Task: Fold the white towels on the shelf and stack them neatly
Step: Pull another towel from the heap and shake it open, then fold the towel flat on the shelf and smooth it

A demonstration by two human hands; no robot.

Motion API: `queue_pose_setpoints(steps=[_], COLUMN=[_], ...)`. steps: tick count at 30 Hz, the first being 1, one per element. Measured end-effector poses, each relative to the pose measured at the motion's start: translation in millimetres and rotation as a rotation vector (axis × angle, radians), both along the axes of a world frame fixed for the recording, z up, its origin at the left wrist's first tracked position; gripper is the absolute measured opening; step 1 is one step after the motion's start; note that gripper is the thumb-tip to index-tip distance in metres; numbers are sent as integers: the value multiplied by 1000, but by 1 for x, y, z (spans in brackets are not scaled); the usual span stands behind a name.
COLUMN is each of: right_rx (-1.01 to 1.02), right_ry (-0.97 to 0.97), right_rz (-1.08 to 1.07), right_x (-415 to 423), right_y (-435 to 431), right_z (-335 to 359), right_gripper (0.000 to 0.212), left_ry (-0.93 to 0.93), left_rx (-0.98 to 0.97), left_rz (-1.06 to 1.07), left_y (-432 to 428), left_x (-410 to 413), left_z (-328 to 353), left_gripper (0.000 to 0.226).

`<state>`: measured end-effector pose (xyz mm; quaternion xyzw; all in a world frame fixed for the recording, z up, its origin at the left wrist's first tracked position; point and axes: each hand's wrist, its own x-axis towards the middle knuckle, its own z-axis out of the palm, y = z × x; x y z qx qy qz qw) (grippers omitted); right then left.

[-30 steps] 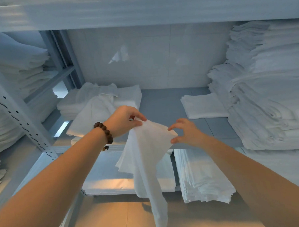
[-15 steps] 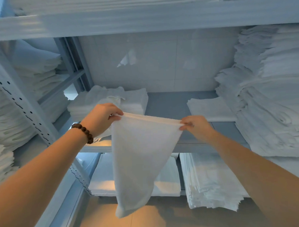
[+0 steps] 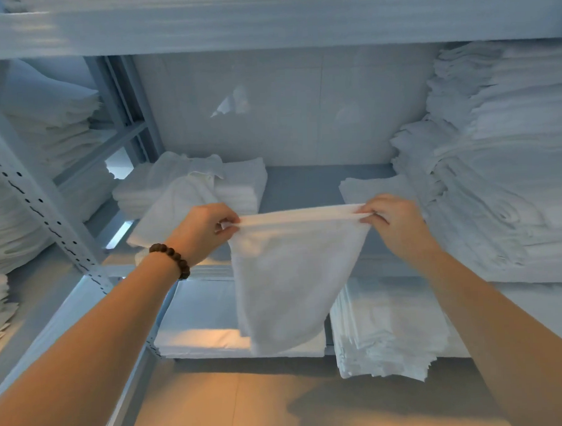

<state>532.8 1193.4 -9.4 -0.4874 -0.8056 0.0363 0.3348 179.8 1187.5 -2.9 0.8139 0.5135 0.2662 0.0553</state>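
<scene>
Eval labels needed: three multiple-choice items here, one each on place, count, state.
1. The bead bracelet sits on: A the left wrist; B the right wrist; C neither wrist.
2. Hands pinching the held towel: A none; B one; C two.
3. That towel: A hangs from its stretched top edge; B lies flat; C is rolled up.

1 A: it circles the wrist behind the left hand.
2 C: left hand and right hand each pinch a top corner.
3 A: it drapes below both.

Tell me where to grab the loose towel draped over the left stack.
Pinch the loose towel at its near hem, coming from the front: it spills forward off the left stack toward the front of the shelf, so that hem lies closest.
</scene>
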Motion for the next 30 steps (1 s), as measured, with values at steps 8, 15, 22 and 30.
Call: queue_pose_setpoints(steps=[8,15,22,30], right_rx=[-63,-109,-277,-88], right_ry=[-69,5,194,-125], right_rz=[41,4,-4,-160], right_x=[10,19,20,-3], right_y=[-5,30,79,144], right_z=[-19,0,1,4], right_gripper=[11,9,25,25], left_ry=[139,77,30,299], left_rx=[-38,-117,-108,279], left_rz=[-40,-37,-145,-41], left_y=[9,45,106,193], left_x=[5,5,6,16], left_z=[1,4,7,-10], left_gripper=[9,9,21,35])
